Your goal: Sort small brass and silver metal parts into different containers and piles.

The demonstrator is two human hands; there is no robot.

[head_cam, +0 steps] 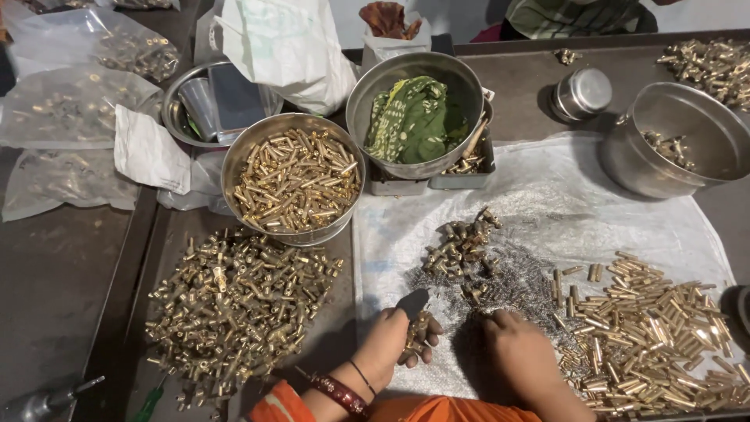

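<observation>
Now I see my left hand (394, 340) cupping small brass parts (420, 327) at lower centre; right hand (519, 352) rests flat, fingers hidden, on tiny springs (500, 281).

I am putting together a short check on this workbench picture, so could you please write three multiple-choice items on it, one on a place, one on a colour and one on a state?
1. Where does the steel bowl of brass tubes stand?
A. Above the loose brass heap on the left
B. On the far right edge
C. On the floor

2. What colour is the cloth in the middle bowl?
A. Red
B. Green
C. Blue

3. What is the left hand doing?
A. Lying flat and empty
B. Gripping a screwdriver
C. Holding small brass parts in curled fingers

Answers:
1 A, since the bowl sits just beyond the left brass heap.
2 B, the folded cloth is green with a pale pattern.
3 C, brass pieces show between the curled fingers, while the right hand rests on the white sheet.
</observation>
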